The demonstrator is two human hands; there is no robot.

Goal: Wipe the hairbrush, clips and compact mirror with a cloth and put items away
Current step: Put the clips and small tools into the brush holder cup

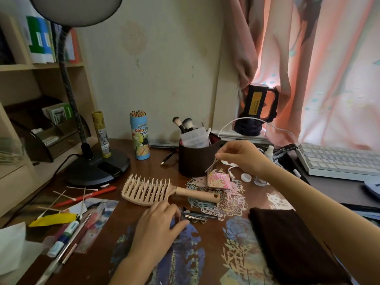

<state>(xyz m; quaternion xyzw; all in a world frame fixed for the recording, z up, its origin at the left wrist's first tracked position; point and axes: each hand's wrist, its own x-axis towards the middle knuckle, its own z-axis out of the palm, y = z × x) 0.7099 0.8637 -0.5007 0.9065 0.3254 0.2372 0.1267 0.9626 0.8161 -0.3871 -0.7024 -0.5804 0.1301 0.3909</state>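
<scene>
A beige vented hairbrush (152, 191) lies bristles up in the middle of the desk. Just in front of it lie several hair clips (200, 216), dark and metallic. My left hand (159, 223) rests at their left end, thumb and fingers touching a clip. A pink patterned compact mirror (219, 181) lies closed to the right of the brush. Above it my right hand (242, 156) pinches thin white sticks, apparently cotton swabs (211, 166), beside the brown holder cup (195, 161). A dark brown folded cloth (287, 241) lies at the right front.
A desk lamp base (96, 167) stands at the left, with a coloured-pencil tube (140, 136) behind the brush. Loose cotton swabs (61, 199), a red pen and markers (63, 237) litter the left front. A keyboard (339, 161) sits at the right, a small bottle and cap near it.
</scene>
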